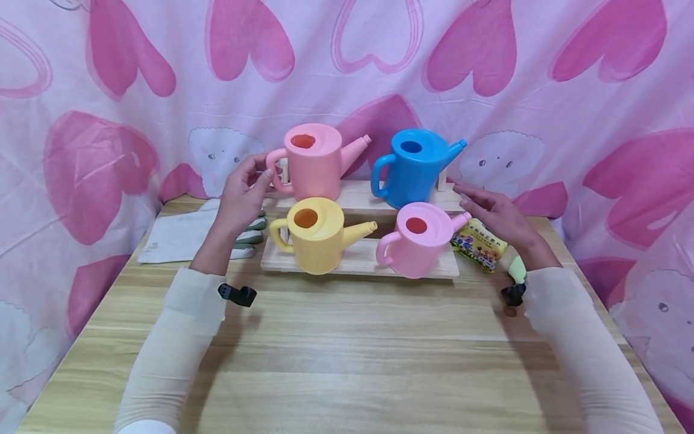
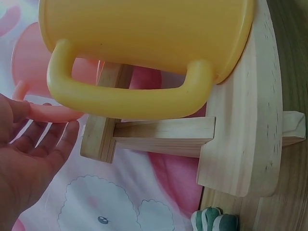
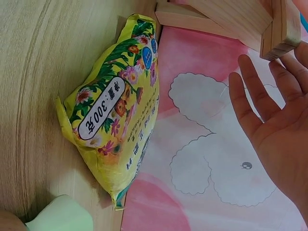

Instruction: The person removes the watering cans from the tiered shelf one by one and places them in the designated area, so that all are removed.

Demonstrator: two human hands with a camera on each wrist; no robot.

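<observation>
At the back left, a salmon-pink watering can (image 1: 314, 172) stands on the upper shelf of a wooden two-step stand (image 1: 358, 196). My left hand (image 1: 244, 187) holds its handle (image 2: 55, 113) between thumb and fingers. A blue watering can (image 1: 412, 172) shares that shelf. On the lower shelf stand a yellow watering can (image 1: 317, 241) and a light-pink watering can (image 1: 416, 244), spouts to the right. My right hand (image 3: 284, 118), its fingers extended, is at the right end of the upper shelf; its fingertips look close to or touching the wood. No object is in its palm.
A yellow flowered packet (image 1: 479, 244) lies right of the stand, with a pale green object (image 1: 517, 269) partly behind the right wrist. White-and-green gloves (image 1: 184, 235) lie at the left. A heart-patterned curtain (image 1: 358, 36) hangs behind the wooden table (image 1: 368, 361).
</observation>
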